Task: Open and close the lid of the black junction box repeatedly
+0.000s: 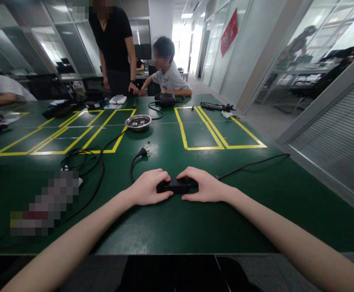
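Near the front of the green table [177,231], a black power adapter [177,185] lies between my two hands. My left hand [149,186] curls its thumb and fingers around the adapter's left end. My right hand [205,184] is closed over the right end, with thumb and fingertips on either side. A black cord runs out behind my left hand to a mains plug [143,152], whose prongs point right. Beyond my right wrist, a thin black cable [252,163] stretches across the tabletop. My palms hide both ends of the adapter.
A metal bowl [138,128] with small metal pieces stands further back. Left are a pixelated object [46,202] and a coiled black cable [79,156]. Yellow tape [204,148] outlines rectangles. A folded black stand [215,106] lies far right. Several people are behind the table.
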`<action>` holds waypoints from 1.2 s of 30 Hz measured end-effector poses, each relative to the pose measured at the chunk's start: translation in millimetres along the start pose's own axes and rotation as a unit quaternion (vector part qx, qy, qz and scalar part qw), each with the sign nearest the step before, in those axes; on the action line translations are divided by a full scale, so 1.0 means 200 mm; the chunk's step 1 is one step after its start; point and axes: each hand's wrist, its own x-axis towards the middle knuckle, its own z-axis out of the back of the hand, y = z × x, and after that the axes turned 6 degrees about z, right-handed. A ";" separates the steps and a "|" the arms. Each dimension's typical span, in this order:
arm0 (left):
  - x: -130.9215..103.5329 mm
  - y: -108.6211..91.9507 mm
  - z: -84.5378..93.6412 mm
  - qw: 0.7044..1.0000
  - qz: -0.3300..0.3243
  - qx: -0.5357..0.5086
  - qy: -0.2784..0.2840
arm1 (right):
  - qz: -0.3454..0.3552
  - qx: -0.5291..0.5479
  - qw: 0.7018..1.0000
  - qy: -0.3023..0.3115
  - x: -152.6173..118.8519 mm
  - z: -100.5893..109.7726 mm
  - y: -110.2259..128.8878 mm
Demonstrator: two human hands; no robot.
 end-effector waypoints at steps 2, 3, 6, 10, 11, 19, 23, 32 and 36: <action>0.00 0.00 0.00 1.000 -0.001 0.014 -0.002 | 0.007 -0.039 0.999 0.008 0.01 -0.01 0.00; 0.00 -0.01 0.01 1.000 0.000 0.025 -0.003 | 0.014 -0.062 0.998 0.013 0.01 -0.01 0.01; 0.00 -0.01 0.01 0.998 -0.006 0.067 -0.004 | 0.043 -0.125 0.991 0.020 0.02 -0.01 0.02; 0.00 -0.01 -0.01 0.993 -0.030 0.113 -0.025 | 0.057 -0.165 0.985 0.021 0.02 -0.01 0.03; 0.00 0.00 -0.01 0.992 -0.032 0.117 -0.030 | 0.058 -0.169 0.984 0.021 0.03 -0.01 0.03; 0.00 -0.04 -0.01 0.993 -0.015 0.113 -0.024 | 0.074 -0.180 0.981 -0.011 0.02 -0.03 0.02; 0.00 -0.05 -0.01 0.991 -0.028 0.127 -0.031 | 0.079 -0.176 0.981 -0.027 0.02 -0.04 0.02; -0.01 -0.04 -0.02 0.991 -0.024 0.120 -0.047 | 0.113 -0.166 0.978 -0.057 0.01 -0.04 0.00; -0.01 -0.03 -0.01 0.992 -0.023 0.108 -0.055 | 0.099 -0.146 0.983 -0.044 0.01 -0.01 -0.01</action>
